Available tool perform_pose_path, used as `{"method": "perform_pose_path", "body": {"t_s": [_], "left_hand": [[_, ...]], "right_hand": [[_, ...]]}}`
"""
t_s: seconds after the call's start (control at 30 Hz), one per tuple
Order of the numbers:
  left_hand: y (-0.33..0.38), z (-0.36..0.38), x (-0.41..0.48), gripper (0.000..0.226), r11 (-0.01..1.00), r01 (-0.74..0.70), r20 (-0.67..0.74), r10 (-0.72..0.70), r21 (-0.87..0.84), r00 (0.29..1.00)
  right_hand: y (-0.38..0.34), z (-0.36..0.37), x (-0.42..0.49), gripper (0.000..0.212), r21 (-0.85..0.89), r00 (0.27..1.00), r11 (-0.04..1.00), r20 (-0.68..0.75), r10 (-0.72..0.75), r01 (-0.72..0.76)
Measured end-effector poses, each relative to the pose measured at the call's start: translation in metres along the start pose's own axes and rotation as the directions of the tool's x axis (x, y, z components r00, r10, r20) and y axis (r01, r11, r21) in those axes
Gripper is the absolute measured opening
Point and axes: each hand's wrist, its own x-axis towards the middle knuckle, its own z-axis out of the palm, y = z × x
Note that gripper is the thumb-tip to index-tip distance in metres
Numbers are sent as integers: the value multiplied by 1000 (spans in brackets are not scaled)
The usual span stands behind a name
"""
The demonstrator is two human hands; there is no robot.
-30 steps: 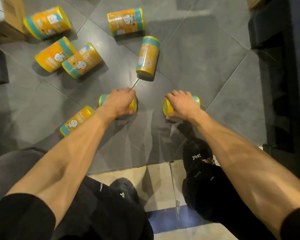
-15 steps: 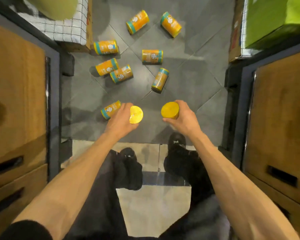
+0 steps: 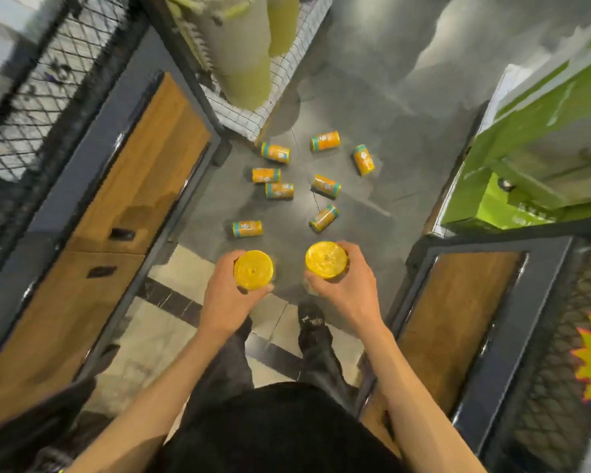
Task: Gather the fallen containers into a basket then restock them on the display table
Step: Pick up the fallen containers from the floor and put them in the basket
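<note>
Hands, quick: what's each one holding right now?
Left hand: grips a yellow container.
Right hand: grips a second yellow container.

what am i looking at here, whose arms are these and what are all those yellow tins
No machine here: this is one picture from a wide-angle camera worn on a person's head, looking down, so the arms are the wearer's own. The left hand grips the left canister, the right hand the right canister, both yellow, seen end-on. Eight fallen canisters, yellow with teal bands, lie on their sides on the grey tiled floor ahead, between wooden cabinets.
</note>
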Motion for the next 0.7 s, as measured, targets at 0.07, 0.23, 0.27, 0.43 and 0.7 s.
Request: {"method": "perform_pose_path", "body": {"t_s": [0.07, 0.23, 0.27, 0.43, 0.7], "left_hand": [[15, -10, -29, 69, 997, -5, -103, -4, -80, 995], [38, -34, -84, 70, 982, 58, -350, -119, -180, 929], [38, -40, -95, 72, 977, 60, -389, -137, -204, 911], [21, -74, -160, 72, 950, 77, -570, -244, -302, 785], [-44, -119, -305, 79, 887, 87, -746, -431, -454, 508]], "right_hand": [[-19, -16, -5, 66, -47, 994, 995, 66, -86, 89], [-67, -33, -13, 73, -131, 926, 930, 213, -311, 343], [-76, -32, -16, 71, -133, 905, 912, 242, -350, 389], [-122, -2, -50, 69, -110, 778, 812, 384, -497, 573], [-167, 98, -171, 61, 35, 426, 605, 677, -600, 795]]}}
